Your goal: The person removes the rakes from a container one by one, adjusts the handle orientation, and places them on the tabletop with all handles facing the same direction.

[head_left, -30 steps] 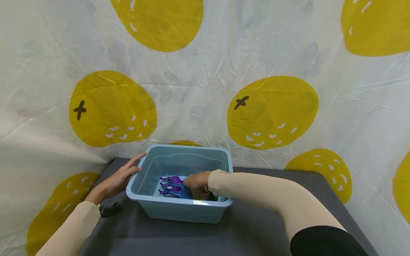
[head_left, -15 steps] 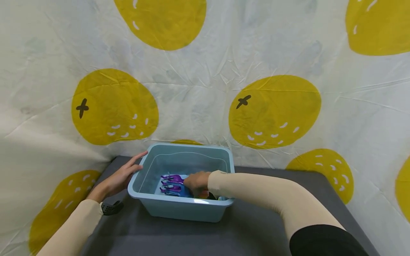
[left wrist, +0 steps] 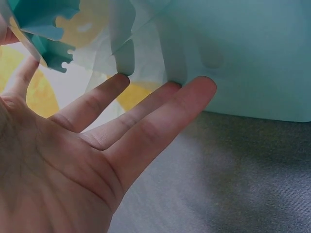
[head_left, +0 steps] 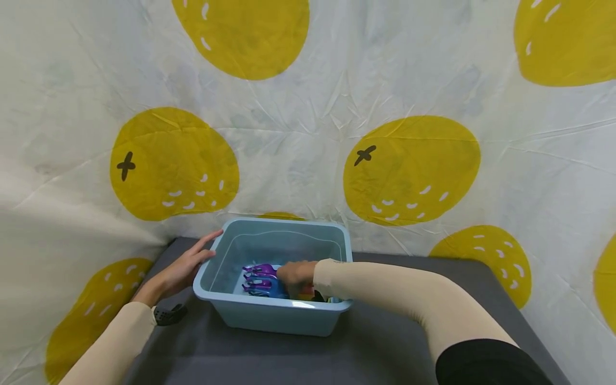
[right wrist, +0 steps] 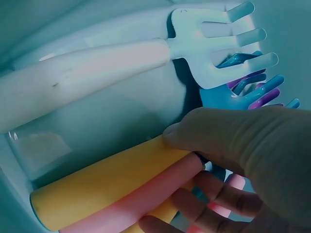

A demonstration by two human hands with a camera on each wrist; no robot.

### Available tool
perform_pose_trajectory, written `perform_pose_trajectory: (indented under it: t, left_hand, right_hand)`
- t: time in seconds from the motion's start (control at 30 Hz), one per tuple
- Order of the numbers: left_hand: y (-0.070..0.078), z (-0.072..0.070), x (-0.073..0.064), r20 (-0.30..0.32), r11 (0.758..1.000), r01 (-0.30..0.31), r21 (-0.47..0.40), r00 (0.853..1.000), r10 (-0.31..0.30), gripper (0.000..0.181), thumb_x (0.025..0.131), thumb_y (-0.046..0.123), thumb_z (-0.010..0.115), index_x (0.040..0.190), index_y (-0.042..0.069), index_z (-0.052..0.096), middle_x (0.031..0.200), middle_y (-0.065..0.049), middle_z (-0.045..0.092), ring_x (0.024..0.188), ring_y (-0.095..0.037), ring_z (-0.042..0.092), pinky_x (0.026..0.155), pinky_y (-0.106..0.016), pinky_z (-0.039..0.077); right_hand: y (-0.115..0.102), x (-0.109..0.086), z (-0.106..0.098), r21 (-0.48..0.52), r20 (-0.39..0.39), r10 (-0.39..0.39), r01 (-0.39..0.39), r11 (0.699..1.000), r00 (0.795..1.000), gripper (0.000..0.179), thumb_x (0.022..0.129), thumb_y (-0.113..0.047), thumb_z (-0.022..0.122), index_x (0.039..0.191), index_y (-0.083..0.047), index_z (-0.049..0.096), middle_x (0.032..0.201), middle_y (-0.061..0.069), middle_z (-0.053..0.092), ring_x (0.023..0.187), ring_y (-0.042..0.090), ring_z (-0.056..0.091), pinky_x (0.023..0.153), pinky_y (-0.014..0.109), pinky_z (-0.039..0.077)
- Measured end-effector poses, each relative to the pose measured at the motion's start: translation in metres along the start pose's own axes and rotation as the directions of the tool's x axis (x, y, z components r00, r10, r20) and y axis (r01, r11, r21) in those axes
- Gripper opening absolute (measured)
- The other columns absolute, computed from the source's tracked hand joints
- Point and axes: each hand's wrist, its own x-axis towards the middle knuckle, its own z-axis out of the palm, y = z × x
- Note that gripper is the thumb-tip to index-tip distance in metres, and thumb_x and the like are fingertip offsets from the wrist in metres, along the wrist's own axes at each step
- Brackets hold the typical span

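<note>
A light blue plastic bin (head_left: 274, 315) holds several small garden hand forks. My left hand (head_left: 180, 272) is at its left side, straight fingertips (left wrist: 204, 90) against the outer wall in the left wrist view. Deep in the bin, my right hand (head_left: 295, 272) grips a bunch of handles. In the right wrist view its thumb lies on a yellow handle (right wrist: 102, 182), with fingers curled by a pink handle (right wrist: 141, 199); the hand covers their heads. Purple fork tines (head_left: 260, 269) point left. A pale fork (right wrist: 209, 46) with a whitish handle lies beside the grip.
The bin stands on a dark grey covered table (head_left: 231, 355). A white cloth backdrop (head_left: 289, 171) with large yellow fruit prints hangs close behind it. On the left wrist is a black band (head_left: 169, 315). A dark item (head_left: 318, 297) shows below the right cuff.
The head view shifts slightly. Both hands keep their places, the left at the bin's side and the right inside among the forks.
</note>
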Motion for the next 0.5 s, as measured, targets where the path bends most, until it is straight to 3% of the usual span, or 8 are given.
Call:
perform_pose_trajectory:
  t: [0.27, 0.5]
  left_hand:
    - [-0.001, 0.002, 0.000, -0.001, 1.000, -0.009, 0.010, 1.000, 0.009, 0.068, 0.109, 0.037, 0.046, 0.165, 0.034, 0.009, 0.168, -0.021, 0.008, 0.140, -0.054, 0.035, 0.098, -0.061, 0.048]
    - [0.002, 0.001, -0.001, -0.007, 0.999, -0.011, 0.031, 1.000, 0.011, 0.068, 0.108, 0.037, 0.047, 0.165, 0.034, 0.010, 0.168, -0.021, 0.010, 0.140, -0.053, 0.035, 0.099, -0.063, 0.047]
  right_hand:
    - [0.000, 0.000, 0.001, -0.040, -0.010, 0.008, -0.008, 0.999, 1.000, 0.022, 0.085, -0.010, 0.082, 0.098, -0.017, 0.066, 0.084, 0.001, 0.063, 0.074, 0.021, 0.061, 0.067, 0.036, 0.055]
    - [-0.004, -0.014, -0.028, -0.162, -0.036, -0.044, 0.038, 0.986, 0.998, 0.019, 0.089, -0.012, 0.078, 0.102, -0.015, 0.066, 0.087, -0.001, 0.062, 0.075, 0.019, 0.058, 0.066, 0.034, 0.052]
